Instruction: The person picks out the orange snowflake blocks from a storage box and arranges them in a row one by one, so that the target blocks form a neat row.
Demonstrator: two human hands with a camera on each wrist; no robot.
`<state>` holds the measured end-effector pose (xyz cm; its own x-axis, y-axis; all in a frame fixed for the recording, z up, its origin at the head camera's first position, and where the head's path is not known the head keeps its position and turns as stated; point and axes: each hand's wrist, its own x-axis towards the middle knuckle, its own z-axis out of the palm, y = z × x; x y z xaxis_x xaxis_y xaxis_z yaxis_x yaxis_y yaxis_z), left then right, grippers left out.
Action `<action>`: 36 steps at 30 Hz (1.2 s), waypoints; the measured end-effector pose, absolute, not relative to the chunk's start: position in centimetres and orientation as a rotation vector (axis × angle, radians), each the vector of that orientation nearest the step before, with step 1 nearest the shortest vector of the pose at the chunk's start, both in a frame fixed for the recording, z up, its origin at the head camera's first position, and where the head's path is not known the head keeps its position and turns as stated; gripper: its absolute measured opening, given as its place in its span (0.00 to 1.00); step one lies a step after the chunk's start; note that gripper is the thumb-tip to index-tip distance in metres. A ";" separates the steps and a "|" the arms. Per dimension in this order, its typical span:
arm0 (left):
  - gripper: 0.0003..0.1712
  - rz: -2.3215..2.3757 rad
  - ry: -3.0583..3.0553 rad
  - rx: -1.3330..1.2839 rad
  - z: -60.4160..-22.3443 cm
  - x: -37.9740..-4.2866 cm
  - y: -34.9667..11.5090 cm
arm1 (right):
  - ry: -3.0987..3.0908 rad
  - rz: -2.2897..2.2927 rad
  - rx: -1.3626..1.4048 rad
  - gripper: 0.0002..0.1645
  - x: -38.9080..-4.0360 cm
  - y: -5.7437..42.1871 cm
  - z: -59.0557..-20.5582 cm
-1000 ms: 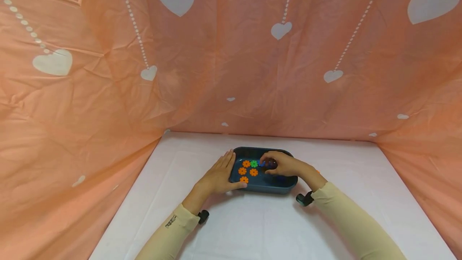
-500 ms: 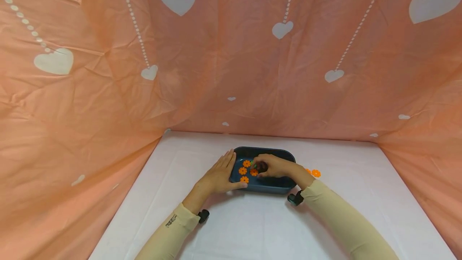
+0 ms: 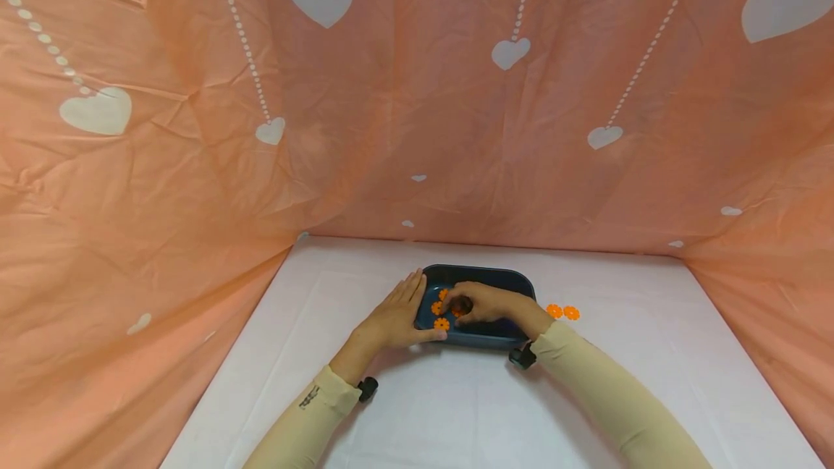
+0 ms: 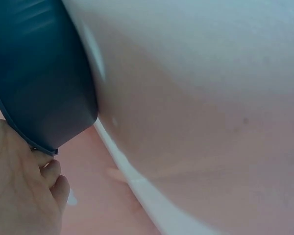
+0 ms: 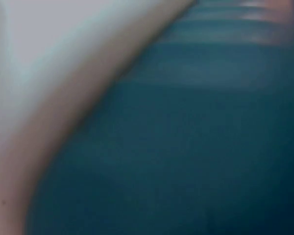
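A dark blue rectangular tray (image 3: pixel 482 341) stands on the white table. My left hand (image 3: pixel 394 320) rests along its left end, fingers straight over the rim and thumb on the near edge. The left wrist view has this hand (image 4: pixel 22 181) against the rim of the tray (image 4: pixel 39 73). Inside the tray my right hand (image 3: pixel 485 301) reaches down with bent fingers over orange flower-shaped plastic pieces. One orange piece (image 3: pixel 441 323) lies near my left thumb, others are partly covered by the right fingers. Whether those fingers pinch a piece is hidden. The right wrist view is blurred, mostly dark blue tray (image 5: pixel 161 147).
Two orange flower-shaped pieces (image 3: pixel 562 312) lie on the table to the right of the tray. The white tabletop (image 3: pixel 443 418) extends around it. A pink curtain (image 3: pixel 417 114) with white hearts hangs behind and at both sides.
My right hand has moved left within the tray, over the orange pieces. The green and blue pieces are out of sight now. Two orange pieces outside came into view. The left hand stays put.
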<state>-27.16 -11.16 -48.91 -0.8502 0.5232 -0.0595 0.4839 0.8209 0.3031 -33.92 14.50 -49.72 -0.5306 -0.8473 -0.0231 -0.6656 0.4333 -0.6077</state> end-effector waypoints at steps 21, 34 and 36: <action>0.74 0.437 2.866 0.799 -49.2 -27.2 -11.1 | 2.339 -0.736 -1.296 0.17 -33.7 13.3 -49.7; 0.74 0.428 2.870 0.784 -49.2 -27.1 -11.1 | 2.332 -0.732 -1.332 0.16 -33.8 12.9 -49.9; 0.74 0.430 2.871 0.782 -49.2 -27.1 -11.1 | 2.337 -0.724 -1.335 0.16 -33.9 12.8 -49.9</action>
